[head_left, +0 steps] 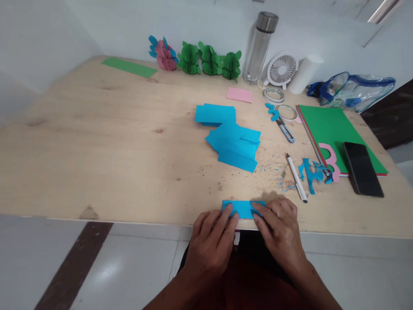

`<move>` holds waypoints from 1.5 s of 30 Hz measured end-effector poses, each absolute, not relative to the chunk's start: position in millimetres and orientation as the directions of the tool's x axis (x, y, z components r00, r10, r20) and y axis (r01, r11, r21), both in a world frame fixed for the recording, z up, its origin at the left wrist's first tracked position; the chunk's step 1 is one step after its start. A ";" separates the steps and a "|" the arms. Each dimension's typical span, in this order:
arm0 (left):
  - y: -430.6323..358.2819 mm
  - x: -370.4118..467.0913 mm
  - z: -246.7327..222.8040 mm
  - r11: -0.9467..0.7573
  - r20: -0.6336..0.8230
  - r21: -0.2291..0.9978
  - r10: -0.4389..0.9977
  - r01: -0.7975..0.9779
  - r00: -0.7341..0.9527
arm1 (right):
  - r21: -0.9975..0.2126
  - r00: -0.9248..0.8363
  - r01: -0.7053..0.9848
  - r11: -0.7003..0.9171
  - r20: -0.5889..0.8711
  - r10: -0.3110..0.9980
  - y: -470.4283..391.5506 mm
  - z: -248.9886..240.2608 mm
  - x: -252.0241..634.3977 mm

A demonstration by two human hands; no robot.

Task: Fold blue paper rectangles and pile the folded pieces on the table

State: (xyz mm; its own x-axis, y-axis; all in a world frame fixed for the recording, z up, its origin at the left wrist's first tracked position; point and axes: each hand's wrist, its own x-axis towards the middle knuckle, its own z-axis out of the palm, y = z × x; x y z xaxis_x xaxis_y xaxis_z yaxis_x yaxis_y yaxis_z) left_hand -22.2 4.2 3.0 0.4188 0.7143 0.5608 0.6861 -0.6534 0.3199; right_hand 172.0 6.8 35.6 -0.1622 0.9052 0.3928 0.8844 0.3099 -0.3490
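A small blue paper strip [242, 209] lies flat at the table's front edge. My left hand [211, 240] presses its fingertips on the strip's left end. At the right end, my right hand [280, 224] has its thumb and index finger on the paper, with the other fingers curled. Several blue paper pieces [231, 143] lie in an overlapping pile beyond my hands. A white pen [296, 178] and blue paper scraps [310, 175] are to the right of the pile.
A black phone [363, 170] and a pink cutout [329, 162] rest on green sheets [330, 123] at right. Behind are a cutter [286, 130], tape rolls [274, 95], a fan [282, 69], a bottle [259, 49] and green folded-paper shapes [209, 60].
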 end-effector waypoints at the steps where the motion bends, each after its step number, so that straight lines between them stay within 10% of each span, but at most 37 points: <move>1: 4.5 -22.5 3.0 -0.656 0.562 0.318 0.712 0.685 0.420 | -0.351 -0.164 0.883 0.311 0.390 0.906 7.2 36.0 172.0; 45: 8.0 -23.3 11.4 -0.653 0.545 0.265 0.708 0.709 0.449 | -0.447 -0.204 0.844 0.297 0.245 0.948 21.1 44.6 180.3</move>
